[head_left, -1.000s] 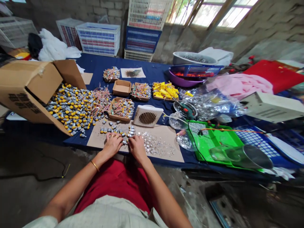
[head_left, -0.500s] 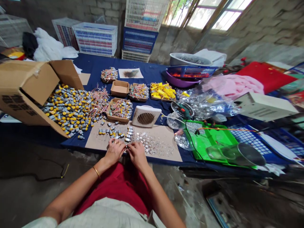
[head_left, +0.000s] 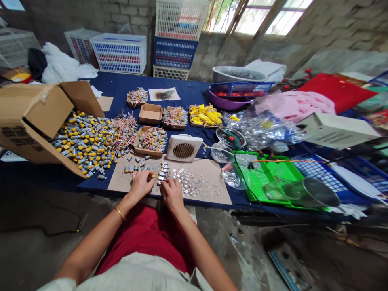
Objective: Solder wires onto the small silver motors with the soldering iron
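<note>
My left hand (head_left: 141, 184) is closed, with the yellow end of a small motor (head_left: 152, 176) showing at its fingertips. My right hand (head_left: 173, 195) has its fingers bent together at the near end of a short row of small motors (head_left: 163, 171), against the nearest one; its grip there is partly hidden. Loose motors (head_left: 138, 165) lie just beyond my left hand on the cardboard sheet (head_left: 209, 194). Small shiny metal parts (head_left: 188, 182) are scattered on the sheet right of my right hand.
A tipped carton (head_left: 33, 121) spills many motors (head_left: 87, 141) at left. Behind the sheet stand a white fan-like box (head_left: 184, 148) and small trays of wired motors (head_left: 151, 139) and yellow parts (head_left: 205, 115). A green basket (head_left: 281, 169) and cables lie to the right.
My hands have come apart from their meeting point at the sheet's near edge. The left moved leftward with a motor; the right is at the row, which shows one more motor.
</note>
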The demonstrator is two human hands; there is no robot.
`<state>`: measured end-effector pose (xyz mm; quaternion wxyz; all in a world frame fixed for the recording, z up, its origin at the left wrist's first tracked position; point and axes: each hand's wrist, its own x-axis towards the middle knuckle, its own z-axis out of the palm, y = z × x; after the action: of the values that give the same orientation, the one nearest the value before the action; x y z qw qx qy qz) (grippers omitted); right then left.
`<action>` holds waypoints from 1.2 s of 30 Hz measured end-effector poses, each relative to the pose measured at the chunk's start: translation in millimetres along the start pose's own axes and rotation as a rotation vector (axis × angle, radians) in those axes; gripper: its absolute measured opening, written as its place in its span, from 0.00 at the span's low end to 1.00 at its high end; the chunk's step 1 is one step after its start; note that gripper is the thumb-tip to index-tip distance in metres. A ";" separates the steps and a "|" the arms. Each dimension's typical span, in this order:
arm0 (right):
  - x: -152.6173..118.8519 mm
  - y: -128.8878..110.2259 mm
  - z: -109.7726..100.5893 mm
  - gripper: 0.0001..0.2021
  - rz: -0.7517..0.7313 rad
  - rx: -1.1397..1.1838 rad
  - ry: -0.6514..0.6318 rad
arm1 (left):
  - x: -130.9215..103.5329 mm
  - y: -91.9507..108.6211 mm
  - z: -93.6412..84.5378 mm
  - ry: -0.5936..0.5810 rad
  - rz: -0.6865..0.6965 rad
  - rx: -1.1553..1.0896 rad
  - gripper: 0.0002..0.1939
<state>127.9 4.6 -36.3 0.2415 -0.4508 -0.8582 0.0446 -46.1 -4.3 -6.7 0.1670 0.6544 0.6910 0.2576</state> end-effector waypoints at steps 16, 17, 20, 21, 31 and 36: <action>-17.2 -9.2 -14.1 0.09 0.064 0.083 0.034 | -40.6 -11.9 5.4 -0.060 0.181 0.187 0.11; -16.8 -10.3 -14.1 0.10 0.063 0.089 0.032 | -39.6 -9.6 6.3 -0.062 0.184 0.186 0.10; -16.0 -11.7 -14.0 0.11 0.045 0.111 0.019 | -38.3 -1.0 9.0 -0.065 0.191 0.168 0.10; -16.2 -11.4 -13.9 0.11 0.032 0.119 0.012 | -38.5 1.1 9.5 -0.071 0.191 0.163 0.10; -14.8 -6.3 -4.3 0.10 0.050 0.141 0.000 | -23.3 11.0 4.0 -0.190 0.103 0.265 0.20; -4.5 -5.8 -1.5 0.09 0.116 0.103 0.023 | -25.1 13.9 3.2 -0.126 0.118 0.223 0.14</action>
<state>126.4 -2.6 -34.9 0.2711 -0.4873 -0.8244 0.0973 -30.7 -28.7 -3.9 0.1208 0.7235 0.6636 0.1467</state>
